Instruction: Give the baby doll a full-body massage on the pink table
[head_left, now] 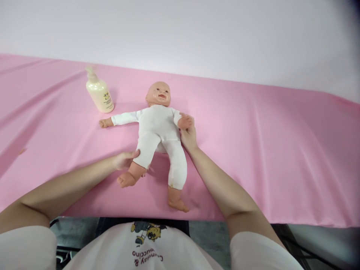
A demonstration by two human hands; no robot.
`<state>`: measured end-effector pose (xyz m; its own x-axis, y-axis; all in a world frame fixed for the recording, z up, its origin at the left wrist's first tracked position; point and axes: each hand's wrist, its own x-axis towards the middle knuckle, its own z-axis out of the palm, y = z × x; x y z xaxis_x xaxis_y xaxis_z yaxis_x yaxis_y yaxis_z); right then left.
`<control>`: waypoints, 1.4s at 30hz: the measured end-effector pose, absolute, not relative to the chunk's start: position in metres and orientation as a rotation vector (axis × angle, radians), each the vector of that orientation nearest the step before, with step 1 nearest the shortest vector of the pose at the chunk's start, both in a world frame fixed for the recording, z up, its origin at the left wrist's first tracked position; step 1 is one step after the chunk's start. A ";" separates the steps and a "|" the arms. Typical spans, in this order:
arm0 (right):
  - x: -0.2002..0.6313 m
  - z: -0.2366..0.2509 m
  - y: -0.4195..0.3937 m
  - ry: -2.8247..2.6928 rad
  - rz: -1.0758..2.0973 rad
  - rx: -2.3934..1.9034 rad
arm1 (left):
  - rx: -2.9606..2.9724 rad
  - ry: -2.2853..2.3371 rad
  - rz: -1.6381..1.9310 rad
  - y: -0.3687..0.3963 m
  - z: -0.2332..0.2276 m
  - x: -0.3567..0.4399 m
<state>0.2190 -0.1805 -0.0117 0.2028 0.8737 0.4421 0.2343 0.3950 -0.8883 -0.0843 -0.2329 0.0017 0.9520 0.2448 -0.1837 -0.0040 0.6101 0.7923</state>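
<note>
Head view: left hand [123,159] fingers curl against the doll [159,127]'s lower leg, right hand [189,135] fingers pinch its wrist, doll supine between them on pink cloth [267,150]; positioning step, next needs firmer grip.

Bottle [99,93] left of doll [159,127] on cloth [253,142]
</note>
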 end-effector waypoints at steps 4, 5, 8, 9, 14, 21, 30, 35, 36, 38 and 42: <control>0.222 -0.008 -0.183 -1.575 0.421 -1.116 | 0.823 0.391 0.239 -0.235 0.000 -0.083; 0.223 -0.008 -0.183 -1.609 0.406 -1.126 | 0.809 0.411 0.247 -0.236 0.000 -0.083; 0.225 -0.009 -0.183 -1.663 0.381 -1.145 | 0.789 0.447 0.251 -0.237 0.003 -0.082; 0.225 -0.009 -0.184 -1.666 0.382 -1.145 | 0.789 0.448 0.251 -0.237 0.003 -0.082; 0.222 -0.006 -0.184 -1.553 0.438 -1.135 | 0.840 0.382 0.211 -0.235 0.003 -0.082; 0.222 -0.024 -0.171 -1.091 0.793 -1.089 | 1.080 0.198 0.001 -0.238 0.019 -0.082; 0.220 -0.021 -0.168 -0.841 0.908 -1.016 | 1.247 0.141 -0.130 -0.234 0.021 -0.085; 0.220 -0.017 -0.174 -1.039 0.786 -1.100 | 1.106 0.185 0.028 -0.236 0.017 -0.083; 0.220 -0.016 -0.176 -1.112 0.730 -1.127 | 1.072 0.208 0.076 -0.235 0.015 -0.083; 0.221 -0.014 -0.179 -1.304 0.592 -1.146 | 1.007 0.249 0.152 -0.234 0.008 -0.083; 0.224 -0.010 -0.182 -1.612 0.407 -1.139 | 0.928 0.299 0.233 -0.232 -0.002 -0.082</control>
